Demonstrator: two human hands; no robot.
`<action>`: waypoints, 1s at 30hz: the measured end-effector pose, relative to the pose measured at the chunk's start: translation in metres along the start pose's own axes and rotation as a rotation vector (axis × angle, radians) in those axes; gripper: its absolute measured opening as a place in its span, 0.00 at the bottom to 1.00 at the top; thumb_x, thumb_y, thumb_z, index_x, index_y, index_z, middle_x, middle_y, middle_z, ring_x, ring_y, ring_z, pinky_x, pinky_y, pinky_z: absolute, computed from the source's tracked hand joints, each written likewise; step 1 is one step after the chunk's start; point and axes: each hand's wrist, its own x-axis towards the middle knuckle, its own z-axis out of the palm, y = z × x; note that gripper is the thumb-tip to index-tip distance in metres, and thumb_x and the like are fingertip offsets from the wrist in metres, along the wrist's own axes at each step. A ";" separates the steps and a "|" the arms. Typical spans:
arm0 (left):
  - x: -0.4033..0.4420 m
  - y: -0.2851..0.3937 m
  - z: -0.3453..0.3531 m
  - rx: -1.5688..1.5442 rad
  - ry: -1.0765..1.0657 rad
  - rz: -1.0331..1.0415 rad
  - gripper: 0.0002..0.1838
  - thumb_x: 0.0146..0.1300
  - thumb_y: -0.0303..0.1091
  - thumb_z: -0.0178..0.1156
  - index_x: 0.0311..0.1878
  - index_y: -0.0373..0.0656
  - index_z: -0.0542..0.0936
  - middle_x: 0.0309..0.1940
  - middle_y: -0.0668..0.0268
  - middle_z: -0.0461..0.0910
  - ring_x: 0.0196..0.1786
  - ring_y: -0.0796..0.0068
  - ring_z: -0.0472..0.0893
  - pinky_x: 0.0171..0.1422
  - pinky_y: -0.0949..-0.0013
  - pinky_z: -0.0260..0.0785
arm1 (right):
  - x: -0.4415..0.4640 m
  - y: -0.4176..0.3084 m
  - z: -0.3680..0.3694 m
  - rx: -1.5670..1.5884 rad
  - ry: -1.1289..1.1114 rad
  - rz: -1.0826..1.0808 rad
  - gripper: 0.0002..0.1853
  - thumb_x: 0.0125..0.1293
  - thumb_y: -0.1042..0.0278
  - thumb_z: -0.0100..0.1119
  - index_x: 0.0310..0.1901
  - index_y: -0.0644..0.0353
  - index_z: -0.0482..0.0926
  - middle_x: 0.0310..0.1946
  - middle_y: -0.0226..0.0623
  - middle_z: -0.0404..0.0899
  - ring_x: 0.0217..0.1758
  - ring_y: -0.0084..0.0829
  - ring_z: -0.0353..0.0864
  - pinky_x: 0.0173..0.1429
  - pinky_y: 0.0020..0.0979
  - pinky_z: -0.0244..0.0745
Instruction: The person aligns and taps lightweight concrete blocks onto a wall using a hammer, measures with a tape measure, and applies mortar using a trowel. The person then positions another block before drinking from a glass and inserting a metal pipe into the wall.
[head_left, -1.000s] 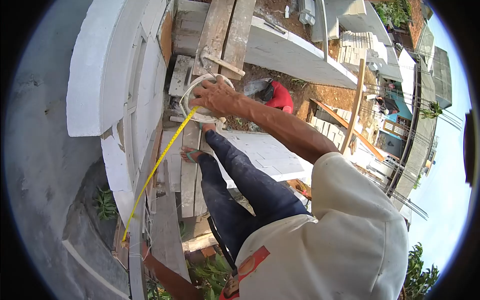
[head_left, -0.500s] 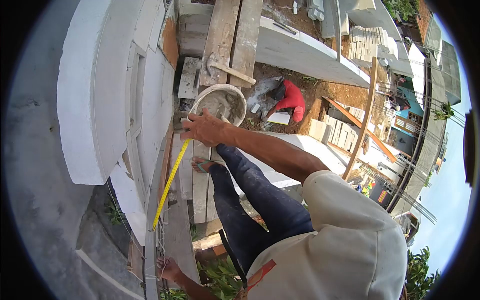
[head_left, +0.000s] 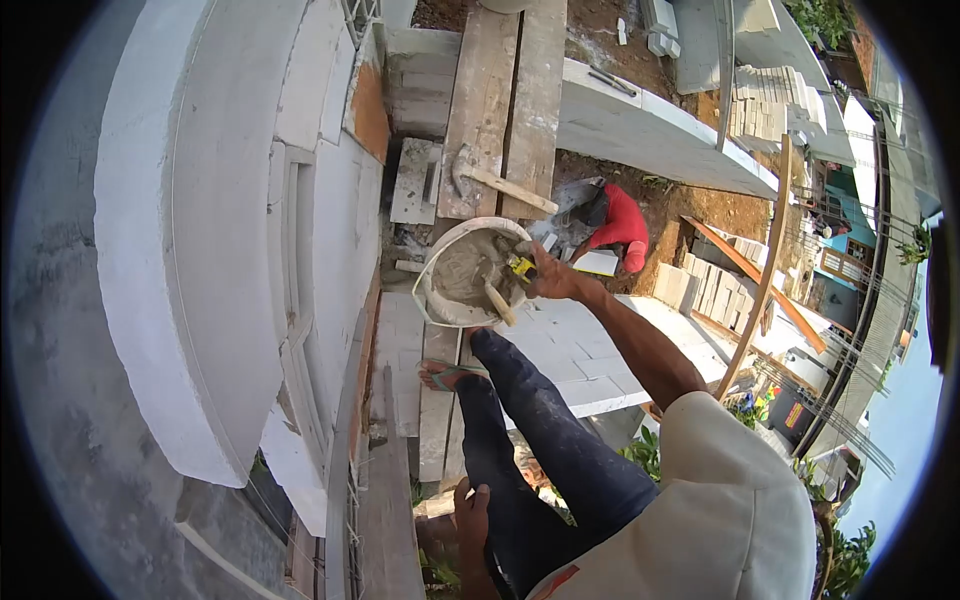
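Note:
My right hand (head_left: 548,275) is closed around a yellow and black tape measure (head_left: 522,267), held at the rim of a round bucket (head_left: 432,298). No blade shows out of the case. Grey wet mortar (head_left: 465,272) fills part of the bucket, and a wooden handle (head_left: 500,305) sticks out of it. Low beside my thigh, my left hand (head_left: 471,512) hangs with thumb and fingers apart and nothing visible in it. A claw hammer (head_left: 505,188) with a wooden handle lies on the planks above the bucket.
A white block wall (head_left: 340,230) runs along the left. My sandalled foot (head_left: 450,375) stands on narrow planks (head_left: 437,425). Below, a person in red (head_left: 622,225) crouches beside pale blocks. A slanting timber post (head_left: 765,270) and stacked blocks (head_left: 770,100) stand at the right.
The extended yellow tape blade has gone from view. My right hand has moved off the wall side to the bucket's far rim. My left hand has left the wall strings and come beside my leg.

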 end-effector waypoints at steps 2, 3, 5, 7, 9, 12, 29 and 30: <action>0.014 0.007 0.026 0.309 0.028 0.051 0.45 0.70 0.51 0.72 0.82 0.40 0.66 0.78 0.44 0.64 0.79 0.47 0.69 0.78 0.47 0.68 | 0.030 0.024 -0.015 0.206 0.119 0.098 0.42 0.57 0.61 0.73 0.72 0.60 0.67 0.60 0.52 0.77 0.66 0.46 0.77 0.67 0.46 0.76; 0.024 0.001 0.039 0.531 0.065 0.133 0.49 0.67 0.56 0.74 0.83 0.41 0.66 0.80 0.39 0.60 0.82 0.40 0.64 0.82 0.42 0.63 | 0.051 0.035 -0.024 0.286 0.166 0.210 0.41 0.56 0.63 0.74 0.70 0.64 0.67 0.53 0.49 0.80 0.58 0.40 0.81 0.61 0.41 0.79; 0.035 -0.004 0.066 0.732 0.149 0.120 0.49 0.64 0.58 0.74 0.82 0.41 0.68 0.80 0.39 0.59 0.82 0.36 0.62 0.84 0.38 0.57 | 0.091 0.044 -0.049 0.300 0.174 0.232 0.42 0.56 0.61 0.75 0.70 0.65 0.67 0.49 0.45 0.81 0.54 0.38 0.82 0.59 0.40 0.80; 0.047 0.001 0.077 0.934 0.231 0.098 0.50 0.62 0.61 0.75 0.80 0.42 0.70 0.80 0.38 0.59 0.82 0.31 0.60 0.86 0.34 0.52 | 0.137 0.058 -0.064 0.324 0.238 0.242 0.43 0.57 0.57 0.76 0.70 0.67 0.67 0.44 0.41 0.83 0.49 0.37 0.84 0.55 0.40 0.81; 0.052 0.012 0.080 0.994 0.290 0.171 0.48 0.61 0.58 0.75 0.80 0.45 0.71 0.77 0.38 0.62 0.83 0.32 0.56 0.87 0.31 0.45 | 0.185 0.067 -0.073 0.255 0.344 0.211 0.45 0.56 0.54 0.78 0.70 0.69 0.67 0.45 0.46 0.84 0.50 0.40 0.86 0.55 0.40 0.82; 0.065 0.010 0.076 0.957 0.339 0.268 0.42 0.60 0.54 0.77 0.74 0.45 0.77 0.75 0.41 0.66 0.82 0.34 0.60 0.85 0.33 0.51 | 0.259 0.085 -0.084 -0.101 0.543 0.077 0.50 0.54 0.52 0.81 0.71 0.71 0.66 0.58 0.58 0.81 0.63 0.51 0.83 0.66 0.48 0.78; 0.004 0.012 0.048 0.644 0.275 0.066 0.61 0.58 0.51 0.80 0.86 0.38 0.55 0.80 0.36 0.59 0.82 0.29 0.59 0.84 0.35 0.58 | 0.105 0.026 0.032 -0.200 0.271 0.106 0.16 0.64 0.55 0.75 0.40 0.59 0.85 0.35 0.49 0.88 0.42 0.54 0.90 0.51 0.53 0.81; 0.001 0.012 0.049 0.641 0.258 0.015 0.65 0.55 0.49 0.82 0.87 0.38 0.51 0.80 0.33 0.57 0.82 0.28 0.59 0.84 0.37 0.59 | 0.091 0.038 0.061 -0.292 0.126 0.197 0.20 0.62 0.53 0.77 0.47 0.58 0.85 0.43 0.47 0.89 0.49 0.54 0.90 0.59 0.56 0.78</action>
